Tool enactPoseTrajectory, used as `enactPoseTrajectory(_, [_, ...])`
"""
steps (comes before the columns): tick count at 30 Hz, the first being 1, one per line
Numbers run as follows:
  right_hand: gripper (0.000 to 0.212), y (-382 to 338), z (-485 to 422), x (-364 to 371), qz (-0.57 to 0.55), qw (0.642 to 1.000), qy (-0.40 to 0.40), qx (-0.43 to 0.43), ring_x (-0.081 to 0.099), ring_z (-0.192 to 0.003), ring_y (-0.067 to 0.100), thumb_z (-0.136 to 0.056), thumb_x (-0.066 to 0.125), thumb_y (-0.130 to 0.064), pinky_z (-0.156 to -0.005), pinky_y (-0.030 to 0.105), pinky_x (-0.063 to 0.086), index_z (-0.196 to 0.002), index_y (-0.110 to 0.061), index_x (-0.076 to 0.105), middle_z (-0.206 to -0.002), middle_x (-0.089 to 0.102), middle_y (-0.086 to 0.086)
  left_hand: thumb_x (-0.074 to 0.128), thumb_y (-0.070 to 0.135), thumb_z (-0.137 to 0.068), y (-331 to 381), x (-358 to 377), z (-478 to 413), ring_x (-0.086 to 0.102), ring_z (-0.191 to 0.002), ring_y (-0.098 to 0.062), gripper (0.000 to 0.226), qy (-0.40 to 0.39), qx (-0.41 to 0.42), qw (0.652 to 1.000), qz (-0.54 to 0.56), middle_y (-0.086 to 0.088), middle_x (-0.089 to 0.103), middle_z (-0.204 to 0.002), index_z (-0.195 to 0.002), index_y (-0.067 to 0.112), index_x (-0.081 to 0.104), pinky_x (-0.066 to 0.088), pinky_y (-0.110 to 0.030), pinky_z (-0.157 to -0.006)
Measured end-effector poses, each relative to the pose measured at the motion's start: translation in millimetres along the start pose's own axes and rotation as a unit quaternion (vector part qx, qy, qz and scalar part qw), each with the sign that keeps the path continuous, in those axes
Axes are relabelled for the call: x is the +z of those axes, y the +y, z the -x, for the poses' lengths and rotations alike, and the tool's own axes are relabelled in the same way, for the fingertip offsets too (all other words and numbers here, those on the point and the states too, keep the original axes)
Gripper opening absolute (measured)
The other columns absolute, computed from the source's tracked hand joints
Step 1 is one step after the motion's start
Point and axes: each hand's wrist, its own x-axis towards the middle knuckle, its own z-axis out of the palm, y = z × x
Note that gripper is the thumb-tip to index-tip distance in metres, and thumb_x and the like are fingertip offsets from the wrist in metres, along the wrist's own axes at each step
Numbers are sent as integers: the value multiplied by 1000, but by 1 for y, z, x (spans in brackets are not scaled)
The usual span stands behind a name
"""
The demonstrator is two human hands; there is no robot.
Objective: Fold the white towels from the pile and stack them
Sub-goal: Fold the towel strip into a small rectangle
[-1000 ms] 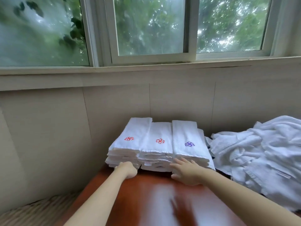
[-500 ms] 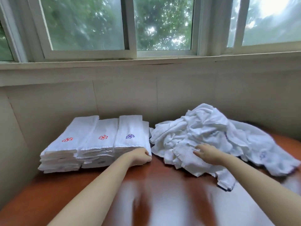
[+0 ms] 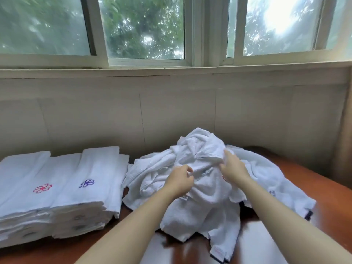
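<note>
Far to the left of my fingers, the folded stacks [image 3: 57, 197] of white towels stand on the brown table [image 3: 335, 202], several layers deep, in columns set side by side and touching. The top towel of one column bears a red emblem [image 3: 42, 188]; the column nearest my fingers bears a purple emblem [image 3: 86, 183]. A narrow gap of table separates these stacks from the crumpled pile [image 3: 152, 174] of unfolded white towels, which lies directly under and around both of my hands. My left hand [image 3: 179, 181] is on the near left slope of the pile, fingers curled inward and pinching a fold of the loose towel [image 3: 202, 159] that forms the pile's peak. A small sewn label [image 3: 183, 197] shows just below my left wrist. My right hand [image 3: 233, 169] is a little higher and farther back, close beside the left but apart from it, its fingers sunk into the same loose towel and gripping a bunched ridge of cloth. A trace of red stitching is partly hidden at the heel of this hand. To the right of my right fingers the pile spreads flat across the table, showing a faint purple mark [image 3: 272, 193] and a dark edge trim [image 3: 308, 214]. Beyond my fingertips rises a pale panelled wall [image 3: 181, 111], topped by a window [image 3: 144, 27] with green foliage outside.
</note>
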Motion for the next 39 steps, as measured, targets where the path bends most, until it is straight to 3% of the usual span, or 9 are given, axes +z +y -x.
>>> enactPoseTrajectory(4, [24, -2, -16, 11, -62, 995, 73, 33, 55, -99, 33, -87, 39, -10, -72, 35, 44, -93, -12, 62, -107, 61, 14, 49, 20, -92, -2, 22, -10, 53, -107, -17, 33, 12, 42, 999, -1, -2, 44, -125, -123, 18, 57, 40, -21, -83])
enactPoseTrajectory(7, [27, -13, -11, 12, -114, 982, 147, 21, 53, -90, 34, -84, 42, -4, -68, 36, 38, -60, -16, 45, -91, 60, 15, 50, 20, -93, -8, 16, -8, 52, -99, -10, 25, 17, 35, 997, 62, 3, 52, -116, -116, 19, 61, 38, -20, -81])
enactPoseTrajectory(13, [26, -37, 28, 7, -205, 968, 144, -33, 52, -77, 25, -89, 43, -4, -62, 30, 29, -66, -8, 54, -75, 60, 6, 31, 50, -100, 7, -16, 11, 59, -87, -14, 47, -50, -142, 940, 307, 3, 63, -105, -106, 16, 63, 46, -32, -80])
enactPoseTrajectory(19, [40, -78, 73, -27, -272, 943, 157, -105, 43, -55, 9, -88, 50, -8, -55, 21, 34, -51, -19, 40, -55, 46, -6, 12, 74, -89, 39, -29, 32, 58, -98, -22, 88, -156, -154, 850, 480, -7, 63, -108, -118, 8, 62, 46, -33, -80])
enactPoseTrajectory(25, [27, -108, 128, -47, -237, 933, 112, -246, 47, -64, 13, -75, 50, -9, -63, 37, 42, -54, -25, 44, -58, 49, -10, 34, 47, -99, 76, -67, 46, 64, -94, -24, 60, -178, -111, 775, 597, -15, 65, -94, -94, -3, 67, 49, -34, -95])
enactPoseTrajectory(27, [22, -108, 140, -46, -224, 925, 114, -286, 52, -69, 14, -81, 57, -3, -67, 38, 45, -61, -12, 59, -64, 59, -7, 37, 6, -94, 76, -79, 54, 62, -65, -22, 37, -115, -106, 821, 549, -13, 59, -69, -69, -4, 63, 50, -28, -63])
enactPoseTrajectory(30, [16, -107, 156, -39, -208, 925, 51, -315, 61, -80, 16, -88, 59, -8, -75, 27, 47, -91, -5, 74, -84, 72, 5, 31, -12, -81, 64, -92, 68, 45, -60, -22, 30, 26, -99, 899, 426, -7, 45, -67, -72, 5, 54, 40, -24, -51])
enactPoseTrajectory(36, [26, -92, 179, -1, -15, 963, -86, -254, 59, -104, 27, -92, 49, -18, -84, 35, 47, -109, -11, 67, -111, 66, 7, 32, -11, -79, 35, -124, 90, 52, -57, -24, 32, 84, -103, 916, 379, -10, 52, -70, -77, 10, 55, 48, -31, -45])
enactPoseTrajectory(39, [62, -81, 182, 13, 84, 977, -49, -190, 38, -129, 29, -90, 51, -28, -105, 36, 34, -147, -22, 28, -147, 33, 4, 33, -11, -80, 37, -142, 96, 44, -36, -16, 29, 117, -100, 910, 385, -6, 45, -61, -68, 10, 49, 34, -17, -32])
